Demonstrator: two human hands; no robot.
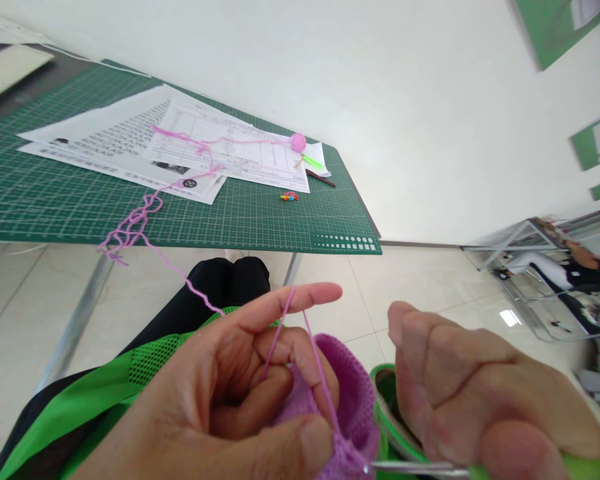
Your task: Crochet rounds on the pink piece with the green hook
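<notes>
My left hand (pixel 250 380) pinches a pink-purple crochet piece (pixel 353 380), which curves round like a small pouch. Over its stretched index finger runs a strand of pink yarn (pixel 317 360), going down to the edge of the piece. My right hand (pixel 470 380) is closed round a crochet hook (pixel 420 468) with a green handle, partly hidden by the fingers. The metal tip of the hook meets the crochet edge beside my left thumb. More yarn (pixel 140 220) lies in a loose tangle at the table's front edge and trails down toward my lap.
A green cutting mat (pixel 260 223) covers the table. On it lie printed sheets (pixel 125 140), a small pink yarn ball (pixel 298 142), a bright green tool (pixel 312 162), a dark stick (pixel 321 178) and colourful stitch markers (pixel 289 197). Another person (pixel 575 267) sits far right.
</notes>
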